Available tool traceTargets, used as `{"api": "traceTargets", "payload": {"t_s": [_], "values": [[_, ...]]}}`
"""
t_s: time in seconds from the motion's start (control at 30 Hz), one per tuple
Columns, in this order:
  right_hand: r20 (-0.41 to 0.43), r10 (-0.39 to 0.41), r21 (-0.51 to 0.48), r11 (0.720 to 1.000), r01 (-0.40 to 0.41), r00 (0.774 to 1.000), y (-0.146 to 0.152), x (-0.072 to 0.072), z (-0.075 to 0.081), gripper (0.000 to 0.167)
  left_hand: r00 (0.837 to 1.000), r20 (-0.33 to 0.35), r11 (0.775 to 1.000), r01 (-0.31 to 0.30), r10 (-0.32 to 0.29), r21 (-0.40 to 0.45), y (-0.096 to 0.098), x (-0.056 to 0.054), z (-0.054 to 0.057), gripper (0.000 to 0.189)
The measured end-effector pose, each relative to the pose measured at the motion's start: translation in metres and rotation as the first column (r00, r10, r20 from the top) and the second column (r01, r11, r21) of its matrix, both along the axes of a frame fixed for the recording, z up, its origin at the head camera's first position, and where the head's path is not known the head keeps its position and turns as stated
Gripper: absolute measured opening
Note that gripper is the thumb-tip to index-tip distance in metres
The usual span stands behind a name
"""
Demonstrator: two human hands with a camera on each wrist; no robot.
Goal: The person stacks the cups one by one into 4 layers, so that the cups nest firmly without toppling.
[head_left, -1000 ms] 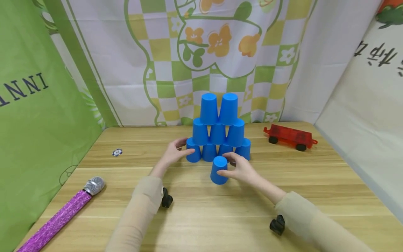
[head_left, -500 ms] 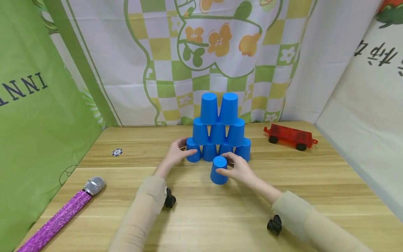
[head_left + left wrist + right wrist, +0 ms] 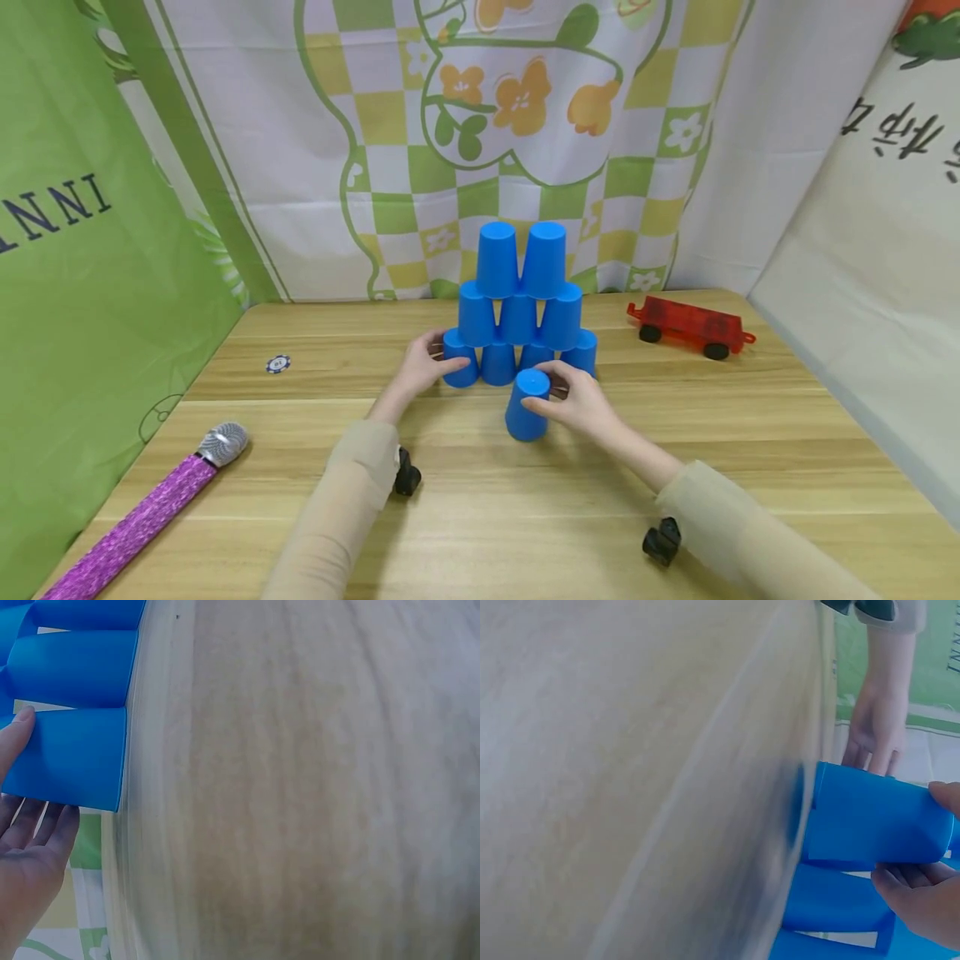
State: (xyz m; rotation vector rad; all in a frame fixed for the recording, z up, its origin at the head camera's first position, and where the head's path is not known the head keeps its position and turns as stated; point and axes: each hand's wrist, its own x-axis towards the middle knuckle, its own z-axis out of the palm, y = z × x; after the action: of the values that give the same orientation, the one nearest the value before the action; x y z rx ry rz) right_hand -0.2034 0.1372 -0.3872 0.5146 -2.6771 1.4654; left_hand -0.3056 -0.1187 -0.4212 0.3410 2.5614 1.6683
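Observation:
Upside-down blue plastic cups stand in a three-row pyramid on the wooden table, two of them on top. My left hand is at the pyramid's left end, thumb and fingers on either side of the leftmost bottom cup. In the left wrist view, the thumb lies along that cup and the fingertips meet its other side. My right hand grips a separate blue cup by its closed end, in front of the bottom row. This cup leans a little in the head view, mouth down, close over the table.
A red toy wagon with black wheels stands at the back right. On the left lie a microphone with a glittery purple handle and a poker chip. Printed cloth hangs right behind the pyramid.
My right hand has shifted slightly right with its cup, whose closed end now leans to the right. The left hand has edged a little rightward over the second. The pyramid stands as before.

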Motion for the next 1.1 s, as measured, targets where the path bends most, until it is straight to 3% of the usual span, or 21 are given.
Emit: {"api": "traceTargets", "payload": {"t_s": [0.2,0.33,0.5,0.73,0.93,1.1], "values": [[-0.003,-0.030,0.025,0.999,0.031,1.000,0.018,0.005,0.015,0.046,1.000,0.008,1.000,-0.006,0.006,-0.012,0.001,0.001,0.001,0.064],[0.021,-0.048,0.034,0.998,0.047,0.999,0.031,0.009,0.033,0.049,1.000,0.017,1.000,-0.010,0.011,-0.016,0.001,0.002,0.001,0.065],[0.026,-0.083,0.023,0.996,0.083,0.996,0.048,0.014,0.074,0.049,1.000,0.015,1.000,-0.009,0.010,-0.024,0.000,0.002,0.001,0.066],[-0.073,-0.141,0.042,0.989,0.144,0.987,0.061,0.020,0.136,0.052,1.000,0.002,0.999,-0.003,0.003,-0.033,0.000,0.001,0.002,0.063],[-0.132,-0.212,0.001,0.977,0.214,0.968,0.061,0.011,0.175,0.056,1.000,-0.008,1.000,0.006,-0.006,-0.026,-0.001,-0.001,0.000,0.059],[-0.187,-0.248,-0.012,0.968,0.250,0.951,0.055,-0.006,0.206,0.058,1.000,-0.013,1.000,0.005,-0.006,-0.026,-0.001,-0.001,-0.002,0.059]]}}
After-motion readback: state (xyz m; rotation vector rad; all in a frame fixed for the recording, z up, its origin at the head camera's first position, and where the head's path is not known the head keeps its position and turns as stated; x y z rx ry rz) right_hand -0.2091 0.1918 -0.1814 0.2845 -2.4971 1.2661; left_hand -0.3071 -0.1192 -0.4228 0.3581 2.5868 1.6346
